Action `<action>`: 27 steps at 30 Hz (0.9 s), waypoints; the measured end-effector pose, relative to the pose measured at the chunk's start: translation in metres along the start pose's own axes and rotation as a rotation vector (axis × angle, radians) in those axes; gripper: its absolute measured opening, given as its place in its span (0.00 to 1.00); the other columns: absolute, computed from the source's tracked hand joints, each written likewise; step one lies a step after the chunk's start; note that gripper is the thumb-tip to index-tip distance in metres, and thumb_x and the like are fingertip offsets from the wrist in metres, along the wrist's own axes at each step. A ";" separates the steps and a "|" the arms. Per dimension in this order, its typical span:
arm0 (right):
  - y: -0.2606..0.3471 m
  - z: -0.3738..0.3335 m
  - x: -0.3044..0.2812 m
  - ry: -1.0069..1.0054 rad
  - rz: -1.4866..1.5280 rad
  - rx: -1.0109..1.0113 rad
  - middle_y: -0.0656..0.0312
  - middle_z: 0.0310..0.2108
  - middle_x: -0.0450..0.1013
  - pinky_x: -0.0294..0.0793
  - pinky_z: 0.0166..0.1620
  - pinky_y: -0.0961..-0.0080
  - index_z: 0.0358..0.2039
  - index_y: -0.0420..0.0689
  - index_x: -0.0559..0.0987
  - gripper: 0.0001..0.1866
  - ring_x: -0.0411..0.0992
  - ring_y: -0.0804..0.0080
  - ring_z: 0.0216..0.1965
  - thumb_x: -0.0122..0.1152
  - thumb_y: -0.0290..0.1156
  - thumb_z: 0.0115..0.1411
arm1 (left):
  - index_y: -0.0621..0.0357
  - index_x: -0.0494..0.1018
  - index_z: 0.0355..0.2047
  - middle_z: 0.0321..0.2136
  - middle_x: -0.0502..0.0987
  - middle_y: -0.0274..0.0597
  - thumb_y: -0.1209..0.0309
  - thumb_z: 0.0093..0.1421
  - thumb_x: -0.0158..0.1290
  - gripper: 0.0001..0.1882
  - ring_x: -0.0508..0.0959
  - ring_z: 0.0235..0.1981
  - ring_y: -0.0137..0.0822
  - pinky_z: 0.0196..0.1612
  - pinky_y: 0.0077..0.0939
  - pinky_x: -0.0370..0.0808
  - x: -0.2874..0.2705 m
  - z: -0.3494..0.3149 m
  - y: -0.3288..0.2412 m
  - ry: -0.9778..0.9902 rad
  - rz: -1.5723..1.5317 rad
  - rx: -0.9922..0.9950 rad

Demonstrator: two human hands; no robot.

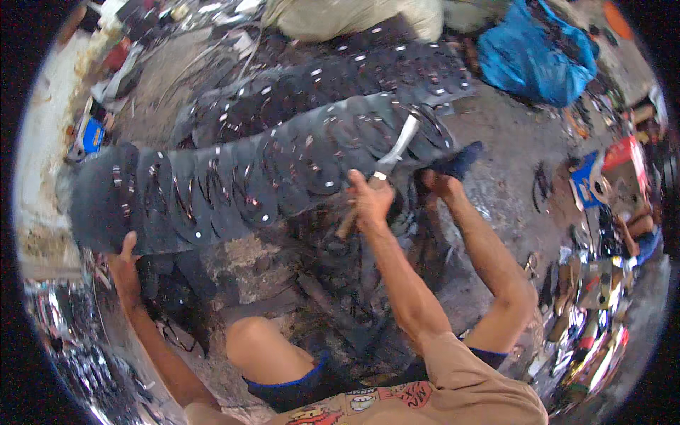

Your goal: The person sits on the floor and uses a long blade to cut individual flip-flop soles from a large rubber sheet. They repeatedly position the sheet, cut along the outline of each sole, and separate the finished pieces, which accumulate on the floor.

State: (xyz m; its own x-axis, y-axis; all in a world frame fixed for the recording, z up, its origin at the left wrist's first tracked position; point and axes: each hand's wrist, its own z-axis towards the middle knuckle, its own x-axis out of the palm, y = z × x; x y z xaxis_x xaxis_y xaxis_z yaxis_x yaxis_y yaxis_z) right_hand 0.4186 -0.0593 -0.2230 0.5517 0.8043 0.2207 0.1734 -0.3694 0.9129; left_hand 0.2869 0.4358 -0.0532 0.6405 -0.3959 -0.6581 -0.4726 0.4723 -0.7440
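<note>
A long row of overlapping dark rubber sandals (234, 188) stretches from left to right in front of me, with thin straps and small pale dots. At its near left end my left hand (125, 263) is closed on the edge, thumb up; its other fingers are hidden. My right hand (372, 204) is wrapped around the handle of a knife (400, 145). The curved metal blade points up and away, over the right part of the row. Below the fist the brown handle end (347, 223) sticks out. Behind lies a second row of dark sandals (297, 88).
A pale sack (354, 18) lies at the far side, with a blue plastic bag (538, 57) to its right. Boxes (627, 170) and mixed scraps (588, 297) crowd the right. Another person's arm (627, 237) shows there. Dark scraps (340, 283) cover the ground between my legs.
</note>
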 end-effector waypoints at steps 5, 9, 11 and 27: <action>0.056 -0.013 0.008 -0.118 -0.177 -0.297 0.66 0.23 0.74 0.72 0.33 0.66 0.27 0.38 0.78 0.15 0.69 0.75 0.27 0.77 0.33 0.48 | 0.72 0.49 0.75 0.75 0.53 0.63 0.62 0.62 0.65 0.51 0.53 0.77 0.53 0.78 0.40 0.46 0.003 -0.009 -0.038 -0.009 0.375 0.452; 0.149 -0.004 -0.082 -0.042 -0.091 -0.418 0.66 0.22 0.73 0.68 0.20 0.75 0.26 0.41 0.75 0.14 0.67 0.79 0.17 0.76 0.29 0.53 | 0.75 0.56 0.72 0.68 0.67 0.56 0.63 0.64 0.64 0.44 0.66 0.69 0.48 0.72 0.40 0.60 -0.042 -0.057 -0.098 -0.035 0.049 0.294; 0.219 -0.017 -0.115 -0.047 -0.055 -0.370 0.61 0.23 0.74 0.70 0.19 0.71 0.28 0.39 0.76 0.15 0.70 0.73 0.17 0.77 0.30 0.53 | 0.77 0.58 0.70 0.67 0.69 0.54 0.63 0.64 0.65 0.43 0.69 0.66 0.47 0.70 0.39 0.62 -0.068 -0.092 -0.118 -0.031 -0.125 0.380; 0.057 -0.308 -0.668 -0.927 -0.411 -0.045 0.52 0.46 0.79 0.74 0.54 0.61 0.62 0.37 0.75 0.27 0.76 0.62 0.48 0.50 0.47 0.76 | 0.74 0.40 0.75 0.74 0.51 0.70 0.71 0.62 0.58 0.50 0.55 0.75 0.61 0.76 0.46 0.53 0.247 -0.424 -0.244 0.522 -0.440 0.979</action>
State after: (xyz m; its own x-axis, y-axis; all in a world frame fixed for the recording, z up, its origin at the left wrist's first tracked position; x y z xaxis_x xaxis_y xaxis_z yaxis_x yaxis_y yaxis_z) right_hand -0.1910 -0.4747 -0.2127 0.8750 0.1804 -0.4493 0.4721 -0.1118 0.8744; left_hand 0.3032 -0.1112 -0.0830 0.2011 -0.8396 -0.5047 0.5335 0.5259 -0.6624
